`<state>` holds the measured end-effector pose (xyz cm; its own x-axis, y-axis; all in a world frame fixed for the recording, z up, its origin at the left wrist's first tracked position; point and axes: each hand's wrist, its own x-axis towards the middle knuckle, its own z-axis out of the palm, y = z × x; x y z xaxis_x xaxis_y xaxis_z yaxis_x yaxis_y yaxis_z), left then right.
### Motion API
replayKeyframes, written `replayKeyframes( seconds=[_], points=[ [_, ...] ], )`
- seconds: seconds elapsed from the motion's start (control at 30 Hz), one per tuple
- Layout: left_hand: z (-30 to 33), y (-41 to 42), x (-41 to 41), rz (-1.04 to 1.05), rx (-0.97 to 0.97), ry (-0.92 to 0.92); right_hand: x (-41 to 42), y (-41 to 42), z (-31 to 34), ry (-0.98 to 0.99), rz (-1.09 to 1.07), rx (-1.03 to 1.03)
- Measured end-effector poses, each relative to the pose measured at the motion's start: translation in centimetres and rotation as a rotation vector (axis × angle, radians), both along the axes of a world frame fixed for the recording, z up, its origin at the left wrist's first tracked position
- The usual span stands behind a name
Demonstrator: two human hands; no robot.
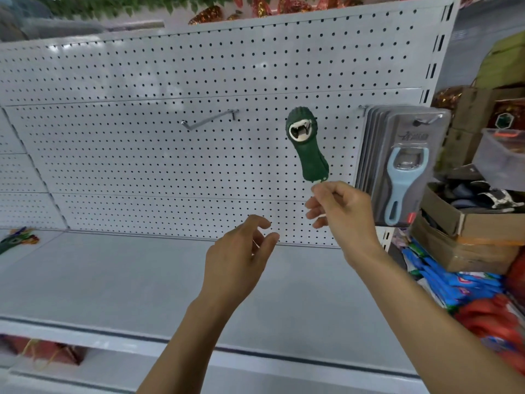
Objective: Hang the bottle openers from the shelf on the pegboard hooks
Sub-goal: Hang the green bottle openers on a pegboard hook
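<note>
Right hand is up in front of the pegboard, fingertips pinching the bottom end of the green opener, which stands upright above the hand with its metal mouth on top. The opener is held in the air before the pegboard, on no hook. Left hand sits lower and to the left of the opener, fingers loosely curled, gripping nothing. On the pegboard, left of the opener, a bare hook juts out. Right of the opener, a stack of packaged blue openers hangs from another hook. Below the pegboard runs the grey shelf; at its far left edge lies a small green and multicoloured pile, too blurred to identify. Cardboard boxes are stacked to the right of the pegboard.
</note>
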<state>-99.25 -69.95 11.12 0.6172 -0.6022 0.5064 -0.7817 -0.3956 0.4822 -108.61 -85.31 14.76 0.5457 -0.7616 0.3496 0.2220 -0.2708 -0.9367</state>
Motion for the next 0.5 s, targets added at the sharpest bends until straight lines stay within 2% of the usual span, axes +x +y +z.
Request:
replayKeyframes(
  seconds=[0.1, 0.27, 0.5],
  points=[
    [-1.7, 0.5, -0.5, 0.015, -0.011, 0.014, -1.2, 1.1, -3.2, 0.092, 0.026, -0.07],
    [-5.6, 2.8, -0.8, 0.033, 0.034, 0.02, -2.5, 3.5, -9.3, 0.346, 0.064, -0.38],
    [-11.4, 8.9, 0.1, 0.118, 0.163, 0.074, -1.2, 8.7, -15.2, 0.575, 0.242, -0.553]
  ],
)
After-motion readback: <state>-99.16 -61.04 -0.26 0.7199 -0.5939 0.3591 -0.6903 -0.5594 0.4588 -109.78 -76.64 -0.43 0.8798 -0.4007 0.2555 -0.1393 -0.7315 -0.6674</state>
